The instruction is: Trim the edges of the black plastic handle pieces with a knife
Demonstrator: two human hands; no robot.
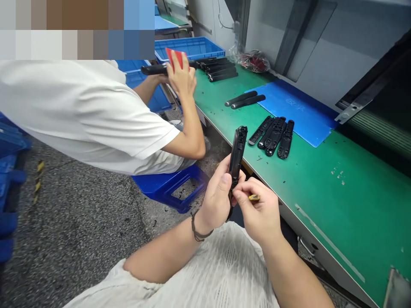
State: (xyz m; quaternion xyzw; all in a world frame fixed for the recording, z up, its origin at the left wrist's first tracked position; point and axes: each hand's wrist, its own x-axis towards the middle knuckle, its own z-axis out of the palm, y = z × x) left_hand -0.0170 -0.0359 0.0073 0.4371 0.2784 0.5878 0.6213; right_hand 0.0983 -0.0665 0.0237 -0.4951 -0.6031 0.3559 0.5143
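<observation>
My left hand (218, 194) is wrapped round a long black plastic housing (236, 154), held nearly upright in front of the bench edge. Ribs and recesses show along its inner side. Beside its lower part, my right hand (258, 207) is closed in a pinch, fingertips against the housing. A thin tool with a yellow and dark end (254, 197) pokes out of that hand; its tip is hidden, so I cannot tell its exact kind. On the bench beyond lies a cluster of similar black housings (274, 132), some with their ribbed insides up.
A co-worker in a white shirt (96, 115) sits at left on a blue stool (173, 186), holding a black part and something red (176, 57). The green bench (321, 184) carries a blue sheet (298, 111), two black parts (245, 99) and a further pile (221, 68). Blue crates (192, 45) stand behind.
</observation>
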